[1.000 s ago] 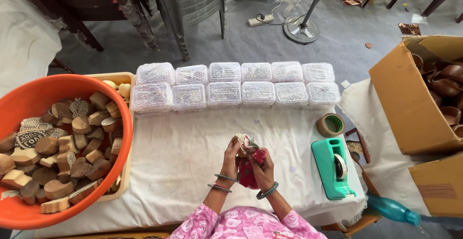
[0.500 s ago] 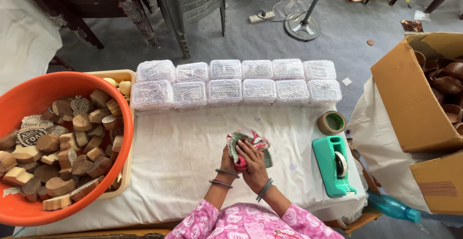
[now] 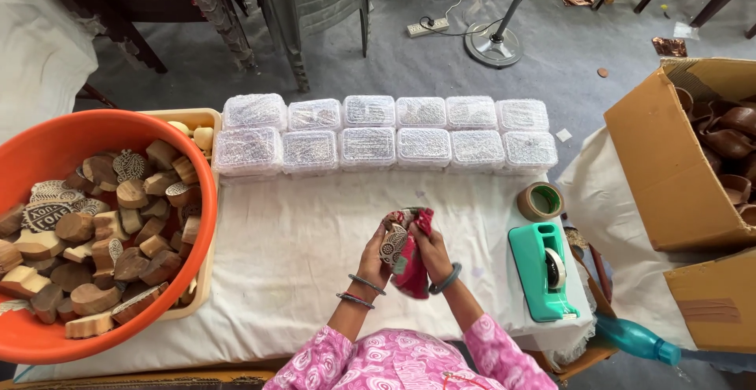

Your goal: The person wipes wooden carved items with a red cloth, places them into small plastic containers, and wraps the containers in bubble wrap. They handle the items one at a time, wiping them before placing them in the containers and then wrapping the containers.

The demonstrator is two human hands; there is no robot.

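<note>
Both of my hands are raised over the white cloth-covered table (image 3: 299, 256), close to my body. My left hand (image 3: 376, 258) holds a carved wooden block (image 3: 393, 242) with its patterned face turned up. My right hand (image 3: 429, 252) presses a red patterned cloth (image 3: 411, 268) against the block; the cloth hangs down between my wrists. Bangles sit on both wrists.
An orange tub (image 3: 55, 142) of several wooden blocks stands at the left over a cream tray (image 3: 206, 118). Two rows of bubble-wrapped packets (image 3: 370, 132) line the table's far edge. A tape roll (image 3: 541, 200), green tape dispenser (image 3: 543, 270), cardboard boxes (image 3: 669, 170) and teal bottle (image 3: 634, 340) are at the right.
My hands have stayed in the same spot and kept turning the block in the red cloth; the carved face now shows more on the left side.
</note>
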